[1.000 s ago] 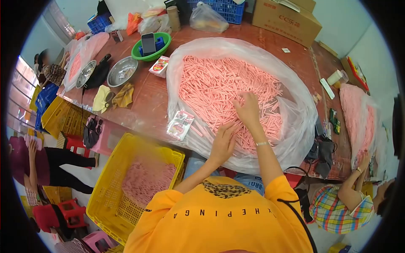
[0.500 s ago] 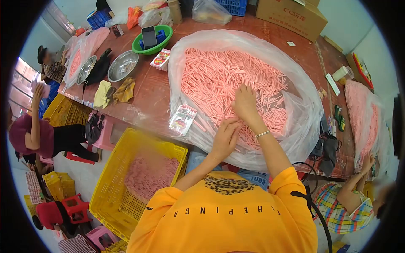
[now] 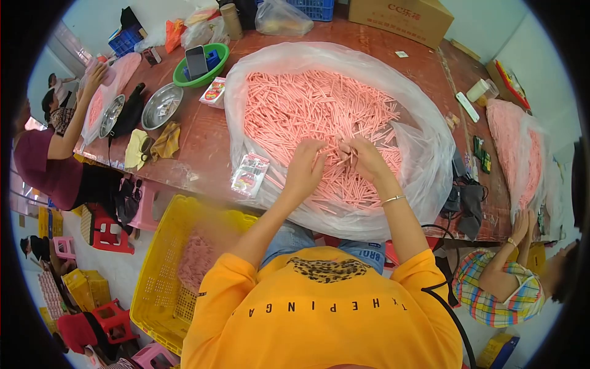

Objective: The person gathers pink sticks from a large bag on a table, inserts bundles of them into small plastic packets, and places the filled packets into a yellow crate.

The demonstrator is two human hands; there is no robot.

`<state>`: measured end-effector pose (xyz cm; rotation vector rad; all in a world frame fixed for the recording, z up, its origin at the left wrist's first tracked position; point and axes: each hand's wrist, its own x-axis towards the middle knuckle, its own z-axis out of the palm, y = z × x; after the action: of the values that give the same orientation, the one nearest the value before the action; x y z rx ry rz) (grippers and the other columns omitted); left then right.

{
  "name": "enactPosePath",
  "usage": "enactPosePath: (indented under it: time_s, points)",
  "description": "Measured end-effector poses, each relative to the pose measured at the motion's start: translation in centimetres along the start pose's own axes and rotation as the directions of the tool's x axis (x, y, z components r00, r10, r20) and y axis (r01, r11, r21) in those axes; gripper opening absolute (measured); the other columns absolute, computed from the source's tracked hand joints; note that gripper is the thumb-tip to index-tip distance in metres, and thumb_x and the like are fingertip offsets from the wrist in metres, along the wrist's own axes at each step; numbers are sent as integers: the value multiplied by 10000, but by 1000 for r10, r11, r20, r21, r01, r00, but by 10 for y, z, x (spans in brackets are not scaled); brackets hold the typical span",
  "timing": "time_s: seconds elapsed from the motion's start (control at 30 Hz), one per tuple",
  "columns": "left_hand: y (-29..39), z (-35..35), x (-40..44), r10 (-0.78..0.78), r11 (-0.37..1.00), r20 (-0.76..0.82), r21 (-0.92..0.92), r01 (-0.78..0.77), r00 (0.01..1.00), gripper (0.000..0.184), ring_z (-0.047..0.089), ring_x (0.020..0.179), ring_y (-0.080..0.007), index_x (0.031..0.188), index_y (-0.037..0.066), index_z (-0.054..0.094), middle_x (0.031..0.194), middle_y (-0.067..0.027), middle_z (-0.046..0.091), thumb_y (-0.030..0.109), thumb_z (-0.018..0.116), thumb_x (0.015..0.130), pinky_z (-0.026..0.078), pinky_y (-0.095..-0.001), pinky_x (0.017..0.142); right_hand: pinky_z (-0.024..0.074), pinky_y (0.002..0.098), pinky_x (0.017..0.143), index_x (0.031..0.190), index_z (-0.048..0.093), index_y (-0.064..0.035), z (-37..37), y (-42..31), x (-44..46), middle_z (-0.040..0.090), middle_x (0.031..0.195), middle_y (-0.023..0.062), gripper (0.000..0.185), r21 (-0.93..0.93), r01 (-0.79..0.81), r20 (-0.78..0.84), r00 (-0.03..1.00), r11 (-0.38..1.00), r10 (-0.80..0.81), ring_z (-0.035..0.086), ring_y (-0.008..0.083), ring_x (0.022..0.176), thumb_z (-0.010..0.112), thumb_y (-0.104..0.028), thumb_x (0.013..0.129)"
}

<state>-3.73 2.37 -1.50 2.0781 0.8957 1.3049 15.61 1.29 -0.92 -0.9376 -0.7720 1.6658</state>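
Observation:
A large clear plastic bag (image 3: 424,111) lies spread open on the table, filled with a heap of thin pink sticks (image 3: 307,104). Over the near part of this heap, my right hand (image 3: 367,161) is closed on a few pink sticks, fingers pointing left. My left hand (image 3: 305,165) faces it from the other side, its fingers and thumb bent round the ends of sticks between the two hands; the exact grip is partly hidden. A small printed packet (image 3: 250,175) rests on the bag's near left edge.
A yellow crate (image 3: 157,270) with pink pieces stands below the table (image 3: 196,144) at my left. Beyond are a green basin (image 3: 218,61) holding a phone, a metal bowl (image 3: 161,106) and a carton (image 3: 399,21). Other people work at both sides, one by another pink-stick bag (image 3: 513,147).
My right hand has drawn back from the heap toward my left hand, which has moved forward and left. Sticks now show between them. The head view has shifted slightly.

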Motion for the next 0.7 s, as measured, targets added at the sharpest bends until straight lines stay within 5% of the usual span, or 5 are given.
enactPosePath:
  time_s: [0.1, 0.17, 0.53, 0.63, 0.7]
  points:
    - [-2, 7, 21, -469, 837, 100, -269, 477, 878, 199, 620, 905, -222, 1091, 3, 618, 1014, -124, 632, 91, 569, 918, 494, -328, 788, 435, 250, 614, 924, 562, -59, 7, 6, -15, 552, 754, -3, 208, -304, 120, -31, 990, 945, -136, 539, 96, 676, 499, -248, 985]
    - [-5, 15, 33, -488, 821, 154, -254, 511, 859, 202, 618, 827, -174, 1072, 0, 623, 981, -99, 644, 127, 556, 930, 501, -315, 741, 421, 244, 609, 945, 572, -51, 5, 11, -19, 540, 747, -6, 225, -627, 247, 50, 959, 739, -278, 524, 86, 670, 506, -261, 990]
    - [5, 18, 18, -68, 997, 132, 49, 62, 989, 203, 603, 908, -337, 1085, 14, 614, 986, -164, 582, 134, 546, 936, 496, -382, 773, 412, 267, 593, 995, 587, -23, 7, 15, -19, 552, 761, 9, 147, -529, 43, -112, 986, 847, -120, 503, 108, 655, 578, -159, 942]
    - [6, 8, 22, -123, 990, 62, -56, 127, 990, 252, 599, 922, -351, 1145, 8, 594, 1051, -175, 575, 148, 548, 941, 498, -391, 798, 447, 327, 593, 1010, 589, 29, 14, 16, -23, 616, 799, 86, 158, -855, 254, 18, 886, 452, -463, 559, 167, 660, 562, -96, 917]
    - [21, 4, 23, -134, 989, 49, -49, 136, 990, 273, 597, 951, -365, 1174, 4, 582, 1099, -185, 574, 144, 548, 942, 501, -396, 817, 461, 356, 612, 1001, 595, 60, 17, 20, -24, 632, 799, 140, 176, -850, 309, 82, 877, 426, -473, 581, 195, 674, 563, -82, 903]
